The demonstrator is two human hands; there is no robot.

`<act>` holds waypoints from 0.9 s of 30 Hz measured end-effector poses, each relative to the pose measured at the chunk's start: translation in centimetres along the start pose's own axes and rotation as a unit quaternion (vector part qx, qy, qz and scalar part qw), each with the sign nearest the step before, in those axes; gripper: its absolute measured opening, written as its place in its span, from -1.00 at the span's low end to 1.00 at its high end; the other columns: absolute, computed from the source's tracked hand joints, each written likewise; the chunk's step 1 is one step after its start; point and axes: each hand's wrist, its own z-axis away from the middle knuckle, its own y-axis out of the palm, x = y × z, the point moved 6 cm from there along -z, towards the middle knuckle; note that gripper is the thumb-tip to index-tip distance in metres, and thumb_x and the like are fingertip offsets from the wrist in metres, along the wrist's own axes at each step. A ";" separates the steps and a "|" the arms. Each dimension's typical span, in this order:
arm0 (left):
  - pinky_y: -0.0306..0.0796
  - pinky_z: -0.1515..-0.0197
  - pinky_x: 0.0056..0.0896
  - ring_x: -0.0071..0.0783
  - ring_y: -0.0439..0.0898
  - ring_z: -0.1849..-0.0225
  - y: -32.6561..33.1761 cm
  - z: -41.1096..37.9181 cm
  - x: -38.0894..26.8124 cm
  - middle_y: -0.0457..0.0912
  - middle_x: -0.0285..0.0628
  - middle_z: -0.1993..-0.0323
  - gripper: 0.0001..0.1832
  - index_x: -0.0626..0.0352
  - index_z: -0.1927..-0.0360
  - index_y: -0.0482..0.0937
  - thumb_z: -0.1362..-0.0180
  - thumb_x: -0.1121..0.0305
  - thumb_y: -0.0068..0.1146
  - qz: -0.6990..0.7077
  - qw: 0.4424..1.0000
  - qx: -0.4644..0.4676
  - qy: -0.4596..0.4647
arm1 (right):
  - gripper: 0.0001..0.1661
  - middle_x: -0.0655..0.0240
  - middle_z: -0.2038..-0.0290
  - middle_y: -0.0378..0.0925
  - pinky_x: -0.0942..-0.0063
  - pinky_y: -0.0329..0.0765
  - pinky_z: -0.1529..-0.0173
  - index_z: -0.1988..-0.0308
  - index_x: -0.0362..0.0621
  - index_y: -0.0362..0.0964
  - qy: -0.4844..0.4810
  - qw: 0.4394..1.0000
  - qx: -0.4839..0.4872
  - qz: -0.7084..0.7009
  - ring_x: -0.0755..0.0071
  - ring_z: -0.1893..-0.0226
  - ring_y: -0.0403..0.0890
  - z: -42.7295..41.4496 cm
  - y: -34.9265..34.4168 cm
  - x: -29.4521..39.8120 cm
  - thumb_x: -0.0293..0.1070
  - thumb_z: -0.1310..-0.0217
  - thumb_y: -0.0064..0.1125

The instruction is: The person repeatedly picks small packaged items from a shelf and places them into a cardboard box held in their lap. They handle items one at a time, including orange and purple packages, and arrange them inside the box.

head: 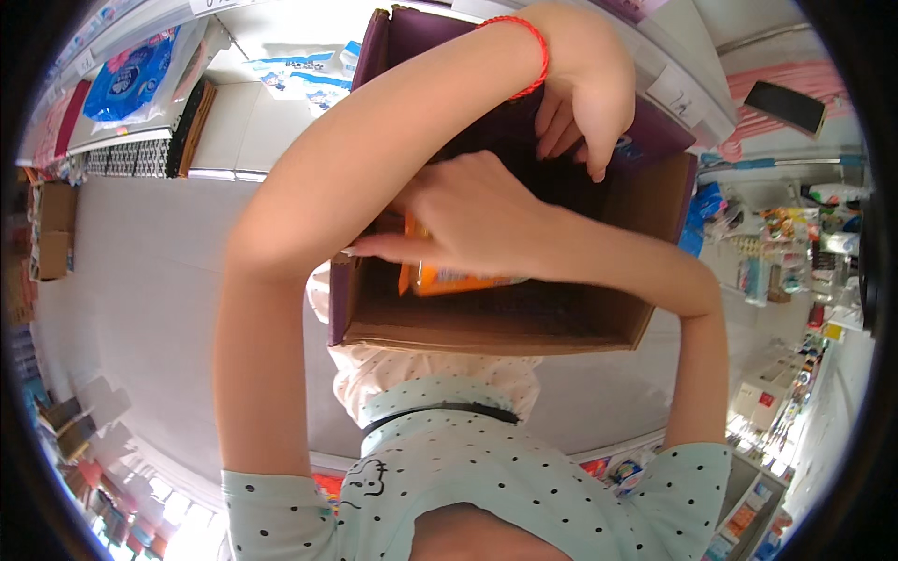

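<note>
An open cardboard box (491, 340), purple outside and brown inside, is in front of my body. My forearms cross above it. From the left, my left arm reaches over to the box's far right side, where my left hand (589, 91), with a red cord at the wrist, hangs down inside. Its thumb and fingers are apart with nothing visible between them. My right hand (470, 217) is over the box's left part, slightly blurred. Its thumb points at the left wall, and the other fingertips are hidden behind my left forearm. Below that hand, an orange packet (456, 282) lies inside the box, partly covered.
Beyond the box runs a white shelf (238, 133) with blue-and-white packs (302, 77) and a blue packet (130, 77). A dark phone-like slab (786, 106) lies at upper right. Mixed goods crowd the right side. Brown cartons (52, 231) stand far left across grey floor (154, 266).
</note>
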 end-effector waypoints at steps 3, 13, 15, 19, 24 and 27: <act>0.51 0.18 -0.35 -0.41 0.67 0.31 0.0 0.1 0.2 0.72 -0.22 0.30 -0.51 0.19 0.16 0.67 -0.19 -0.07 0.06 -0.017 1.000 -0.001 -0.014 | -0.12 0.10 0.73 0.48 0.22 0.56 0.45 0.48 -0.33 0.54 0.032 0.998 0.034 -0.039 -0.03 0.63 0.60 -0.3 1.8 -2.7 0.44 -0.11 0.05; 0.52 0.21 -0.35 -0.40 0.68 0.33 -0.9 0.8 -0.9 0.72 -0.21 0.34 -0.52 0.18 0.24 0.70 -0.14 -0.07 0.09 -0.044 0.999 0.020 -0.016 | -0.32 0.15 0.12 0.65 0.35 0.60 0.08 -0.08 -0.23 0.43 0.147 0.962 0.173 -0.149 0.22 0.19 0.71 0.4 5.4 -7.5 -0.07 -0.05 0.39; 0.52 0.21 -0.35 -0.40 0.68 0.33 -1.0 1.0 -1.1 0.73 -0.21 0.34 -0.52 0.18 0.25 0.70 -0.13 -0.07 0.09 -0.048 0.998 0.024 -0.015 | -0.22 0.13 0.18 0.63 0.34 0.60 0.13 0.01 -0.31 0.43 0.171 0.940 0.228 -0.189 0.22 0.20 0.69 0.4 7.0 -9.4 -0.04 0.15 0.50; 0.53 0.22 -0.35 -0.40 0.68 0.34 -1.4 1.2 -1.5 0.73 -0.21 0.36 -0.52 0.18 0.28 0.71 -0.11 -0.07 0.10 -0.056 0.998 0.030 -0.013 | -0.09 0.09 0.28 0.62 0.27 0.59 0.34 0.19 -0.43 0.49 0.167 0.949 0.237 -0.124 0.16 0.35 0.68 0.3 9.4 -13.4 0.19 0.30 0.56; 0.53 0.23 -0.34 -0.38 0.68 0.34 -1.2 1.2 -1.2 0.73 -0.19 0.37 -0.50 0.22 0.30 0.71 -0.10 -0.07 0.10 -0.044 0.997 0.055 0.026 | -0.22 0.05 0.07 0.55 0.24 0.56 0.20 0.09 -0.36 0.42 0.207 0.954 0.191 -0.105 0.13 0.16 0.63 -0.4 6.9 -13.9 0.06 0.12 0.47; 0.53 0.24 -0.33 -0.37 0.67 0.35 -1.4 0.7 -1.5 0.72 -0.18 0.38 -0.50 0.23 0.31 0.71 -0.11 -0.07 0.09 -0.056 0.996 0.064 0.037 | -0.43 0.17 -0.01 0.55 0.30 0.50 -0.05 -0.07 -0.20 0.38 0.229 0.964 0.099 -0.093 0.20 -0.03 0.55 -0.4 7.6 -15.4 -0.29 -0.07 0.35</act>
